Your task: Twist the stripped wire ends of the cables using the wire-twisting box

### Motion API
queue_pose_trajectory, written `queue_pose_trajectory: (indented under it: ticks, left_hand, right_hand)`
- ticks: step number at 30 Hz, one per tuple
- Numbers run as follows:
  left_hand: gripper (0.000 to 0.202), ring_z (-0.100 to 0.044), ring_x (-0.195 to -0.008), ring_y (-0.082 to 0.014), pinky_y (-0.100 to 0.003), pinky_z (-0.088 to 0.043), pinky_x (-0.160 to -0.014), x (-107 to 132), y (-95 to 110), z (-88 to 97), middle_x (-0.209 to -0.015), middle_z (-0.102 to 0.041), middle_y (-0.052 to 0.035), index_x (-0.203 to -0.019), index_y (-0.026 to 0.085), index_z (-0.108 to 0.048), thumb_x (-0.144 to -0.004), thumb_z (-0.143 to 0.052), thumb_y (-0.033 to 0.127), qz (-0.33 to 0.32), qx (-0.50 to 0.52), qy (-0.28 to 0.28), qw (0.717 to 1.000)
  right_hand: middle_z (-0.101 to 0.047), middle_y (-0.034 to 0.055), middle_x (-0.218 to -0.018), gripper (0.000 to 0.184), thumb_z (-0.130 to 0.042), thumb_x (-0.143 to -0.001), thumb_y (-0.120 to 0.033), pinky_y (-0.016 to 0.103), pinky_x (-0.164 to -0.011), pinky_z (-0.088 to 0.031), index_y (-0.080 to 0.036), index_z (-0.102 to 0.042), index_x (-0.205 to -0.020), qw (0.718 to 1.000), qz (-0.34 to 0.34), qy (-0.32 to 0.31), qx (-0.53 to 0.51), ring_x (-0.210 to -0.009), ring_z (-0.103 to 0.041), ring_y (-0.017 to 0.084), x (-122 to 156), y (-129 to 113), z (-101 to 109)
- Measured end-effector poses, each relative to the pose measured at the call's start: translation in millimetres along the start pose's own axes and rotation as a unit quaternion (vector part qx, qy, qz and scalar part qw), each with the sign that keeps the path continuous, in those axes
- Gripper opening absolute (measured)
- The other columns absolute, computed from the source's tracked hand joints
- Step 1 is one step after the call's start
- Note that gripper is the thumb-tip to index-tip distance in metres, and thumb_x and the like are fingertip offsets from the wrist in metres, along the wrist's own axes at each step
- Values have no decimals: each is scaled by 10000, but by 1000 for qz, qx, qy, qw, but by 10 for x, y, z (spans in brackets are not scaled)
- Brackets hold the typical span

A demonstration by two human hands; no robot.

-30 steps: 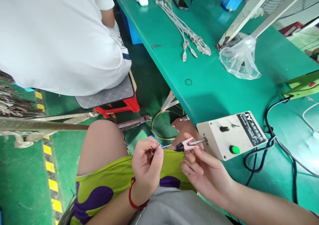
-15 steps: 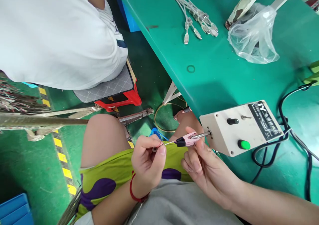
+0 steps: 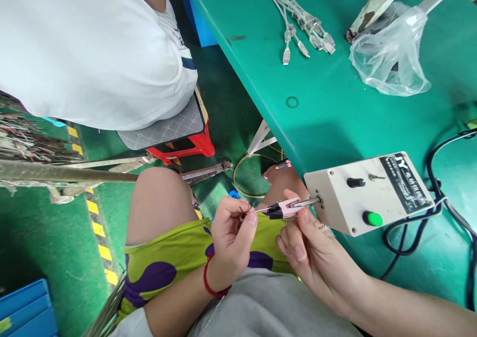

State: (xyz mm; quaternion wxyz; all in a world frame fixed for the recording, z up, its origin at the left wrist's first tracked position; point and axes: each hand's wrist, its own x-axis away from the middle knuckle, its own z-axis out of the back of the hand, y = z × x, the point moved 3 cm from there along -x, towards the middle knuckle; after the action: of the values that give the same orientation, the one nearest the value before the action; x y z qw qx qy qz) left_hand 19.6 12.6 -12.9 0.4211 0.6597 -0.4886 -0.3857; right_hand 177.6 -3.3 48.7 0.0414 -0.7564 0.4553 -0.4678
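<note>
My left hand point(image 3: 234, 232) is closed in a pinch on the end of a cable, whose thin red and dark wires point(image 3: 246, 209) stick out above the fingertips. A pale wire point(image 3: 262, 210) runs straight from that pinch to the black-tipped jaws of a pink clip point(image 3: 288, 208). The clip sits on the metal shaft point(image 3: 307, 202) of a beige machine box point(image 3: 376, 193). My right hand point(image 3: 309, 242) has its thumb and index finger closed around the clip's rear, the other fingers curled below. Most of the cable is hidden by my left hand.
On the green table point(image 3: 320, 128) lie white USB cables point(image 3: 309, 29), a plastic bag point(image 3: 391, 53) and a ring point(image 3: 292, 102). Black cords point(image 3: 400, 247) loop beside the box. A person in a white top point(image 3: 112, 53) sits on a red stool point(image 3: 197, 143) at left.
The whole view has shifted slightly, so things appear further right. More of the red and dark wires now shows above my left fingertips. Both hands keep their holds.
</note>
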Motion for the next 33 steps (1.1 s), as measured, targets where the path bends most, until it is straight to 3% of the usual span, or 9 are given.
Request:
queue_pose_trajectory:
  ticks: [12,27,33]
  left_hand:
    - [178,-478,-670,-109,-230,-450,-632,-11,-15,-20,-859,-579,29,-1025,246,-676,-1157,-752,339,5,-3,-19,1000]
    - [236,-481,-648,-105,-207,-430,-572,9,-3,-22,-831,-565,32,-994,237,-653,-1162,-734,381,14,-28,-27,999]
    - [219,-495,-631,-90,-180,-457,-585,-33,66,-61,-804,-564,48,-994,234,-662,-1163,-736,352,-15,-55,-24,998]
  right_hand:
    - [-655,-69,-543,464,-938,-1048,-511,287,-642,-387,-351,-774,-1451,1000,-1,10,-2,-562,-430,139,15,7,13]
    - [-641,-72,-539,497,-931,-1047,-536,318,-653,-350,-348,-745,-1467,1000,4,7,15,-562,-409,148,-20,9,17]
    - [-653,-68,-540,519,-942,-1037,-537,311,-657,-348,-348,-751,-1481,1000,4,5,16,-565,-412,142,4,12,-1]
